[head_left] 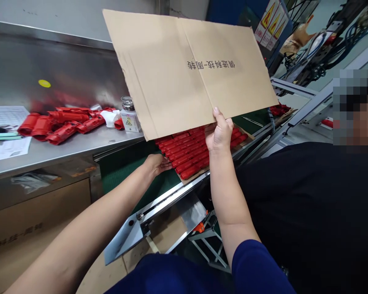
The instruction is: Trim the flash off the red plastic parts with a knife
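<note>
My right hand [218, 132] pinches the near edge of a flat brown cardboard sheet [184, 77]. The sheet is tilted up above the conveyor, with a centre crease and dark printed characters that appear upside down. Under it, red plastic tubular parts [193, 157] lie side by side in a row on a piece of cardboard, partly covered by the sheet and my right hand. My left hand [158, 163] is at the left ends of these parts, its fingers stretched out towards or against them; the fingertips are partly hidden.
The green conveyor belt [119, 169] has a metal side rail [171, 200]. On the steel shelf at left are loose red parts [64, 122], a small white box [131, 121] and papers [7, 114]. A person in black [309, 212] stands close on my right.
</note>
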{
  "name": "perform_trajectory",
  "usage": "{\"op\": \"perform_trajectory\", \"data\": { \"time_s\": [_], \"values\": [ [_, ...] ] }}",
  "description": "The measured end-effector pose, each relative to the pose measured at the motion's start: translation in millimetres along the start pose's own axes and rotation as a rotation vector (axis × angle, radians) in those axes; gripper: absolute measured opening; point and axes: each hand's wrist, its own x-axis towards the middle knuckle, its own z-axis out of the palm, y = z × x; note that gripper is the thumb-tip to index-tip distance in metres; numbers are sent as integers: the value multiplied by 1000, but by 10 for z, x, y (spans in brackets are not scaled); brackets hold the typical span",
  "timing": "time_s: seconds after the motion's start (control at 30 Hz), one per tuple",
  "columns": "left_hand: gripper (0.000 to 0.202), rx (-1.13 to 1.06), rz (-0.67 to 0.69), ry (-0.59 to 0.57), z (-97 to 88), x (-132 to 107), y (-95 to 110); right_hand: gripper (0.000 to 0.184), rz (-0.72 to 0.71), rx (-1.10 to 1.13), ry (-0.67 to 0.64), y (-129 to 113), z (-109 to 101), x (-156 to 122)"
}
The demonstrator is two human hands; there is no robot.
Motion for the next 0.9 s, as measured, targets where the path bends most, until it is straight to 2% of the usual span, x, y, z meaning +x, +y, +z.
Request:
{"op": "perform_trajectory", "data": {
  "time_s": [0.2, 0.43, 0.63, 0.8, 0.9],
  "values": [
    [40, 72, 31, -12, -60, 83, -73, 24, -23, 35, -43, -46, -66, 47],
    [39, 86, 37, -61, -141, 277, -110, 27, 1, 11, 14, -51, -153, 173],
    [41, 110, 30, -56, -133, 394, -126, 24, -15, 42, 47, -43, -247, 306],
    [40, 137, 57, -56, -125, 368, -151, 22, 5, 34, 144, -12, -377, 607],
    [38, 162, 86, -55, -236, 279, -190, 22, 27, 19, 202, -36, -472, 900]
  ]
}}
